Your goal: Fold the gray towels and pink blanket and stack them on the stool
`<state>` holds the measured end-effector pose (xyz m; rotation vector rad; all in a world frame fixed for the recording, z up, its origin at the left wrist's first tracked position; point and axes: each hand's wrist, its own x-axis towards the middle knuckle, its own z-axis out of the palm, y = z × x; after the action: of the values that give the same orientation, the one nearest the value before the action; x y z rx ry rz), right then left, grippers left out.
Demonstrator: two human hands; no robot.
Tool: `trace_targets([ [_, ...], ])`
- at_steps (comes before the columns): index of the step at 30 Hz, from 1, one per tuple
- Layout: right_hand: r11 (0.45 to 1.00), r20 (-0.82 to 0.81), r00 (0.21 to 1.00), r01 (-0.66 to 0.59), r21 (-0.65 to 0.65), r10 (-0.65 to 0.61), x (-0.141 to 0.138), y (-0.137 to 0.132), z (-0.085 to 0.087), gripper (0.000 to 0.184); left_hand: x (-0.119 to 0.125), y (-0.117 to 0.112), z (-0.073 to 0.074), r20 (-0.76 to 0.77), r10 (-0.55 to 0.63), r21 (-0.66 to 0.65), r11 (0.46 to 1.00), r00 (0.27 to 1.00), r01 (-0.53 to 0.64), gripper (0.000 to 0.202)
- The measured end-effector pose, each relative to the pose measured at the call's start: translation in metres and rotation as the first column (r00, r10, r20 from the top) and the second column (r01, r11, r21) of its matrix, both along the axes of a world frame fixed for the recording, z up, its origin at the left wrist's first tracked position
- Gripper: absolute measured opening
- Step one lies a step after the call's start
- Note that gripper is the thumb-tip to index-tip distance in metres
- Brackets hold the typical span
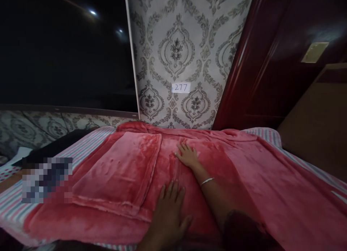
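Observation:
A red plush blanket (257, 186) lies spread over the bed, with a folded flap (121, 168) laid over its left part. My left hand (169, 211) rests flat on the blanket near the front edge, fingers stretched out, just right of the flap's edge. My right hand (187, 155) lies palm down farther up the blanket, fingers spread, holding nothing. A thin silver bangle (206, 181) circles the right wrist.
A striped sheet (89, 142) shows under the blanket at left and right. Patterned wallpaper with a label reading 277 (181, 87) stands behind the bed. A dark red door (271, 63) and a brown cabinet (317, 121) are at right. A blurred patch (47, 178) lies at left.

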<state>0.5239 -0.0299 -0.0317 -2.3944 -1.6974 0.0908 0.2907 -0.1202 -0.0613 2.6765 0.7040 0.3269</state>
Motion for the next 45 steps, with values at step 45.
trace_targets([
  [45,0.985,-0.283,0.959,0.029,0.173,0.021,-0.079,0.103,0.012,0.052,-0.088,0.043,0.013,0.123,0.395,0.213,0.886,0.91,-0.413,0.032],
])
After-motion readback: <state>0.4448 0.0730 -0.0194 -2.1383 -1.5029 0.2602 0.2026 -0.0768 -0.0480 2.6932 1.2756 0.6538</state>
